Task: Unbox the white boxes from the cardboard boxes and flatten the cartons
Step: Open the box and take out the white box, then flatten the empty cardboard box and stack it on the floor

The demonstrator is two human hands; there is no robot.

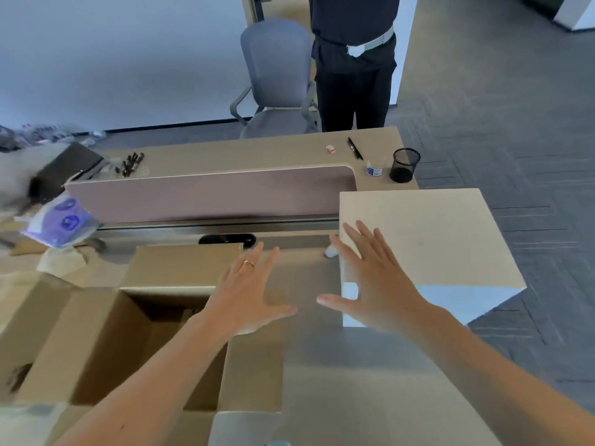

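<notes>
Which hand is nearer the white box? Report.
Right. The right hand spreads over the left edge of the white box; the left hand is apart to its left, by the carton.

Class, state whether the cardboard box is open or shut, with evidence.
Open: the cardboard box has its flaps spread and its inside shows.

Both bare forearms reach forward from the lower edge, angled toward each other. The left hand [249, 289] is spread flat, palm down, a ring on one finger. The right hand [370, 278] is likewise spread, fingers straight, thumb pointing left.
</notes>
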